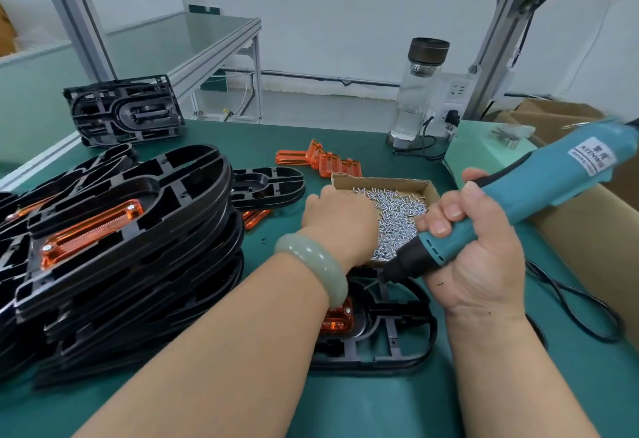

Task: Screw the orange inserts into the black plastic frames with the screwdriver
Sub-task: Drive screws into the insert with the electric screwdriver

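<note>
Glossy black plastic frames (131,230), shiny metal screws (397,216)

— Room beyond the green worktable (363,137)?
— I see white walls (328,23), pale floor (311,109), aluminium frame posts (77,23), and a second green-topped bench (179,36) behind.
— Light?
— Bright, even.

- We see an assembly workshop: a green-matted surface (345,140) under an aluminium-profile frame (77,23).
- At left we see identical black plastic frames (138,230) stacked in bulk.
- We find a cardboard tray (380,182) of loose screws (397,209) mid-surface, cartons (553,116) at far right.
</note>
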